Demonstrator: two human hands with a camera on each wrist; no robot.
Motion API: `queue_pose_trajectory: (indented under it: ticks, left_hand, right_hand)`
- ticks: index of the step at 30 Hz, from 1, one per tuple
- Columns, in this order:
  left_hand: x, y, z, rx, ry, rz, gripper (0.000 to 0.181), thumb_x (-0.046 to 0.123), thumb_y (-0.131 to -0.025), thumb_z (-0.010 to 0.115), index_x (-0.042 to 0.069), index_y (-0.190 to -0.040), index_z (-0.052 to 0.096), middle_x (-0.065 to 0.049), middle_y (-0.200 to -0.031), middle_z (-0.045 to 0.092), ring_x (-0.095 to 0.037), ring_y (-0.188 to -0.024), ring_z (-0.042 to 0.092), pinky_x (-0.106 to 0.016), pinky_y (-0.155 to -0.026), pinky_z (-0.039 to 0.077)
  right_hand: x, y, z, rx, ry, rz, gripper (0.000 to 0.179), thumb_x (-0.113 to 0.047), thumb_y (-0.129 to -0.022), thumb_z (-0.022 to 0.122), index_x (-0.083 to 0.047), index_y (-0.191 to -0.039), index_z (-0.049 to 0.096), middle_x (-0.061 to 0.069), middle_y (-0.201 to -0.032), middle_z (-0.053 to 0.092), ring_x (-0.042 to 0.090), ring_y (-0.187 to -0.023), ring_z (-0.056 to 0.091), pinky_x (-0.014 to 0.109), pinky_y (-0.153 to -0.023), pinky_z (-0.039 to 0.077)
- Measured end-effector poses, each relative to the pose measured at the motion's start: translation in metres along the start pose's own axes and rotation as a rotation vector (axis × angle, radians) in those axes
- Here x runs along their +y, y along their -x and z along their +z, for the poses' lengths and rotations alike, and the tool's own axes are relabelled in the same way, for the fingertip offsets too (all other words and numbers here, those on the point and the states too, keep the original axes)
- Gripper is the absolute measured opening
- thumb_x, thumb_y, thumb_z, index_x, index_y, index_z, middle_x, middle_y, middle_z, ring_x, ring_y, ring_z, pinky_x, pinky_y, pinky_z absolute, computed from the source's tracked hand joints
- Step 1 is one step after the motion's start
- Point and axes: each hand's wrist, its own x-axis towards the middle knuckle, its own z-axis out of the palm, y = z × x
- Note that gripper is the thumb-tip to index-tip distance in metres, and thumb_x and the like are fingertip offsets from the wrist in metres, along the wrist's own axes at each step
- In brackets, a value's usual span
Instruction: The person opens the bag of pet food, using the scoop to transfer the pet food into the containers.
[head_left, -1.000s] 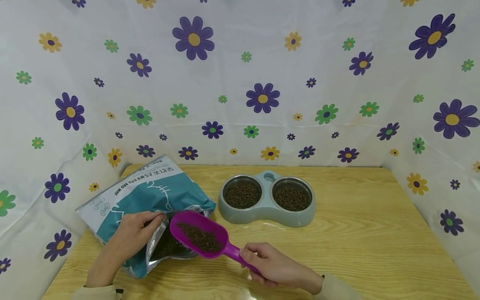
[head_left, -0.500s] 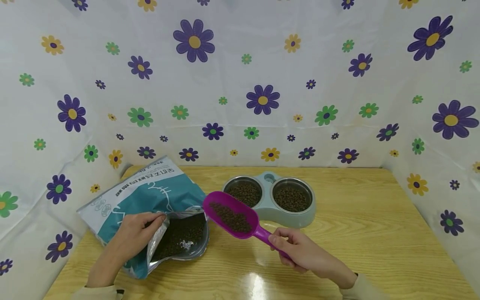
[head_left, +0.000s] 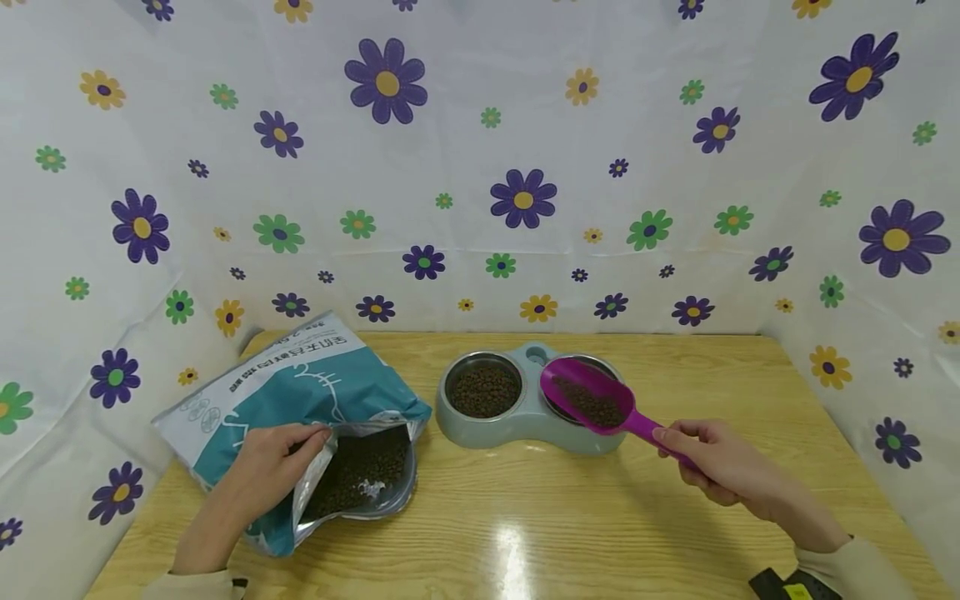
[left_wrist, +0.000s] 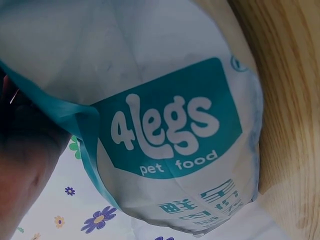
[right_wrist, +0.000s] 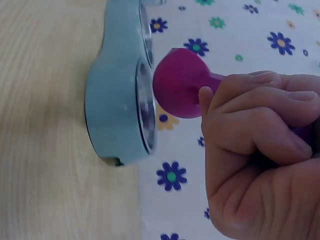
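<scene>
My right hand (head_left: 727, 467) grips the handle of a magenta scoop (head_left: 626, 398) that carries brown kibble (head_left: 596, 404). The scoop's bowl hangs over the right-hand bowl of a blue-grey double pet bowl (head_left: 525, 425), covering most of it. In the right wrist view the scoop (right_wrist: 182, 85) stands just above that steel-lined bowl (right_wrist: 146, 107), my fingers wrapped round the handle. On the left, my left hand (head_left: 273, 471) pinches the opened edge of a teal and white pet food bag (head_left: 322, 383), whose mouth shows kibble (head_left: 360, 471) inside. The left wrist view shows the bag's printed side (left_wrist: 170, 125).
The left-hand bowl (head_left: 483, 385) holds kibble. The wooden table (head_left: 750, 400) is enclosed at the back and sides by a white flower-printed cloth (head_left: 450, 150). A dark wrist device (head_left: 795, 583) shows at my right sleeve.
My right hand has carried the loaded scoop rightward from the bag's mouth, past the left-hand bowl, to above the right-hand one. The left hand stays on the bag's edge.
</scene>
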Motion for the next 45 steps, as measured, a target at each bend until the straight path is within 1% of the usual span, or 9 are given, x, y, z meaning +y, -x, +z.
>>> queue_pose_trajectory:
  ticks: [6, 14, 18, 23, 26, 33, 39, 42, 45]
  left_hand:
    - [0.000, 0.002, 0.000, -0.001, 0.006, -0.004, 0.018, 0.008, -0.097, 0.068, 0.003, -0.110, 0.079, -0.010, -0.101, 0.079, -0.028, -0.089, 0.076, -0.041, -0.074, 0.061]
    - [-0.001, 0.002, 0.000, -0.005, 0.007, -0.006, 0.018, 0.009, -0.097, 0.068, 0.005, -0.111, 0.079, -0.006, -0.100, 0.079, -0.021, -0.085, 0.074, -0.035, -0.072, 0.060]
    - [-0.001, 0.002, 0.000, 0.006, 0.019, 0.001, 0.017, 0.008, -0.097, 0.069, 0.005, -0.109, 0.080, -0.005, -0.098, 0.079, -0.008, -0.078, 0.069, -0.029, -0.067, 0.057]
    - [-0.001, 0.002, 0.000, 0.013, 0.036, 0.010, 0.016, 0.007, -0.096, 0.069, 0.005, -0.108, 0.080, -0.005, -0.094, 0.078, 0.005, -0.069, 0.056, -0.023, -0.060, 0.048]
    - [-0.002, 0.003, 0.001, 0.021, 0.038, 0.020, 0.016, 0.006, -0.095, 0.070, 0.004, -0.107, 0.080, -0.005, -0.091, 0.078, 0.006, -0.067, 0.053, -0.023, -0.059, 0.047]
    - [-0.001, 0.002, 0.000, 0.017, 0.019, 0.025, 0.015, 0.007, -0.095, 0.070, 0.006, -0.106, 0.081, -0.003, -0.094, 0.079, 0.000, -0.077, 0.065, -0.028, -0.067, 0.057]
    - [-0.002, 0.003, 0.000, 0.020, 0.031, 0.033, 0.015, 0.006, -0.095, 0.070, 0.007, -0.104, 0.081, -0.001, -0.090, 0.078, 0.007, -0.071, 0.058, -0.025, -0.063, 0.055]
    - [-0.001, 0.003, -0.001, 0.010, 0.027, 0.022, 0.015, 0.007, -0.095, 0.070, 0.007, -0.105, 0.081, -0.001, -0.090, 0.078, 0.006, -0.070, 0.058, -0.026, -0.064, 0.055]
    - [-0.001, 0.002, -0.002, -0.007, 0.015, -0.009, 0.015, 0.009, -0.097, 0.069, 0.009, -0.105, 0.081, 0.000, -0.091, 0.078, 0.001, -0.073, 0.063, -0.028, -0.066, 0.056]
  right_hand:
    - [-0.005, 0.003, -0.020, 0.101, 0.094, 0.046, 0.040, -0.042, -0.107, 0.050, -0.004, -0.105, 0.061, -0.006, -0.060, 0.044, 0.004, -0.041, 0.027, 0.019, -0.040, 0.028]
    - [-0.018, -0.001, -0.027, 0.181, 0.216, 0.044, 0.042, -0.040, -0.106, 0.053, 0.001, -0.107, 0.061, -0.005, -0.058, 0.042, 0.005, -0.042, 0.024, 0.022, -0.041, 0.025]
    - [-0.026, -0.004, -0.024, 0.234, 0.319, 0.046, 0.043, -0.042, -0.105, 0.055, 0.000, -0.111, 0.062, -0.005, -0.057, 0.042, 0.007, -0.044, 0.025, 0.022, -0.042, 0.026]
    - [-0.032, -0.007, -0.020, 0.288, 0.451, 0.037, 0.047, -0.046, -0.103, 0.057, -0.001, -0.113, 0.064, -0.004, -0.058, 0.044, 0.008, -0.045, 0.030, 0.024, -0.043, 0.030]
    - [-0.034, -0.009, -0.017, 0.316, 0.524, 0.039, 0.049, -0.048, -0.102, 0.059, -0.001, -0.113, 0.065, -0.003, -0.061, 0.048, 0.010, -0.048, 0.034, 0.025, -0.044, 0.033]
    - [-0.037, -0.011, -0.008, 0.393, 0.707, 0.005, 0.049, -0.048, -0.100, 0.062, 0.000, -0.108, 0.068, 0.000, -0.068, 0.052, 0.014, -0.057, 0.043, 0.028, -0.050, 0.034]
    - [-0.036, -0.013, -0.001, 0.411, 0.739, -0.024, 0.046, -0.042, -0.101, 0.063, 0.002, -0.108, 0.068, 0.000, -0.066, 0.052, 0.014, -0.055, 0.045, 0.027, -0.049, 0.035]
    - [-0.034, -0.014, 0.002, 0.424, 0.763, -0.056, 0.041, -0.038, -0.101, 0.064, 0.002, -0.105, 0.067, -0.001, -0.065, 0.050, 0.013, -0.054, 0.043, 0.027, -0.049, 0.033]
    - [-0.032, -0.014, 0.006, 0.442, 0.814, -0.117, 0.033, -0.033, -0.100, 0.066, -0.001, -0.096, 0.065, -0.002, -0.062, 0.047, 0.012, -0.053, 0.040, 0.025, -0.048, 0.031]
